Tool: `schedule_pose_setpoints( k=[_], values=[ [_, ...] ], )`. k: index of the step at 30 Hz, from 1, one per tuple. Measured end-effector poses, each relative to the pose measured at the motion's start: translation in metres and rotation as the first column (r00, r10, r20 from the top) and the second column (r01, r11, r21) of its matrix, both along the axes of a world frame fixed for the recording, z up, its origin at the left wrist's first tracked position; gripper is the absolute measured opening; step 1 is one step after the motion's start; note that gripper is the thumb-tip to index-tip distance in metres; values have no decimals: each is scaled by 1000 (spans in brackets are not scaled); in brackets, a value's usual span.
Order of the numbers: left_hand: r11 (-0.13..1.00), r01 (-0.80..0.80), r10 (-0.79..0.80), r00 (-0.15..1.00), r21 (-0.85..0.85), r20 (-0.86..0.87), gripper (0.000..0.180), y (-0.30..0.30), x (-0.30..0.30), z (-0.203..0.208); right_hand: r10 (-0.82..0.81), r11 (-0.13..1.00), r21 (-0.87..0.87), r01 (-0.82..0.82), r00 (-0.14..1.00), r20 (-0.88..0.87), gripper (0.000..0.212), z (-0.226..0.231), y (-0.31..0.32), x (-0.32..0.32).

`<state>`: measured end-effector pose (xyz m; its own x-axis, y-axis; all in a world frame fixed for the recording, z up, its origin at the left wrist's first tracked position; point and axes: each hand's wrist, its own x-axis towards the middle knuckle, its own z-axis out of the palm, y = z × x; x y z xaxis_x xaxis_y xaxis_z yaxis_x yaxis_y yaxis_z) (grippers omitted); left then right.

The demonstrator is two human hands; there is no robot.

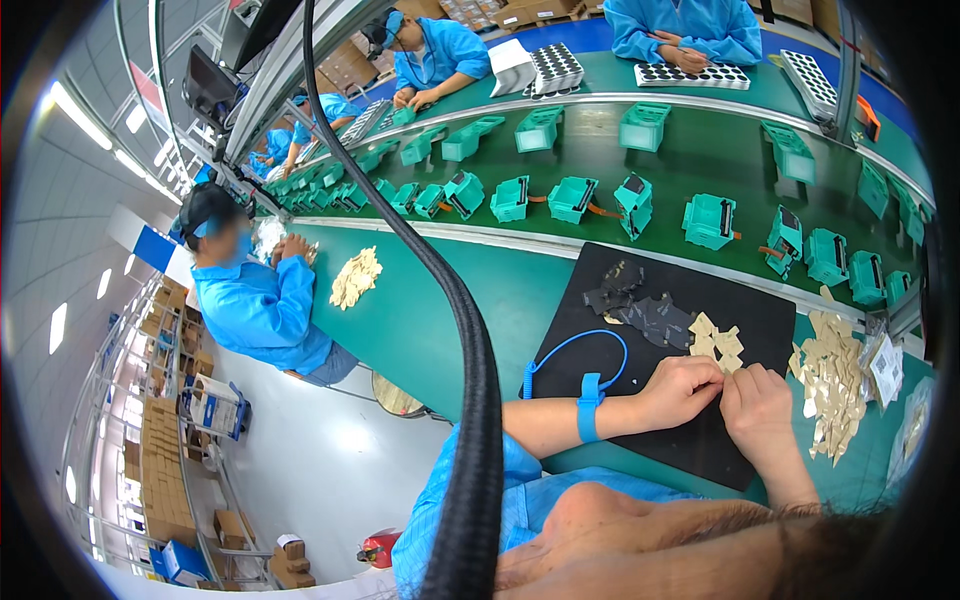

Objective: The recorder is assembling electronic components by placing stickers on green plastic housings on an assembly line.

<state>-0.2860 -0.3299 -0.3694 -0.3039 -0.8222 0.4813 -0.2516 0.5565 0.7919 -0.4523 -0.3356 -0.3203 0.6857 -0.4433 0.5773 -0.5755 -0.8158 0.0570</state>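
Over the black mat [690, 450], my left hand [682, 391] and my right hand [757, 408] meet fingertip to fingertip. Both are closed in a pinch; whatever lies between the fingers is hidden. A blue wrist strap [589, 408] with a coiled cord circles my left wrist. Just beyond my hands lie several small tan flat pieces [716, 340]. Dark grey thin pieces [655, 318] are heaped farther back on the mat. Right of my right hand, a larger pile of tan pieces [832, 390] spreads over the green table.
A clear bag with a white label [885, 370] sits at the right. Beyond the mat, a green conveyor [660, 175] carries rows of teal plastic housings [710, 220]. A thick black cable [440, 270] crosses the view. At the left, a co-worker [255, 290] sits near another tan pile [356, 277].
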Motion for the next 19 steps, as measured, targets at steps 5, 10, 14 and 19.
schedule_pose_setpoints(
  k=[5,10,14,19],
  values=[
    [998,28,-29,1000,47,0,7,-2,-4,-2,23,999,39,-25,998,54,15,-11,-5,-6],
    [984,83,-68,993,155,-98,4,-5,-9,-4,-22,955,282,-88,931,365,14,-16,-11,-12],
    [926,171,-75,957,337,-280,5,-8,-10,-13,-379,692,703,-162,747,546,9,-22,-20,-35],
    [793,258,-12,912,552,-409,16,-4,-13,-3,-653,641,661,391,730,201,9,-39,-48,-113]
  ],
)
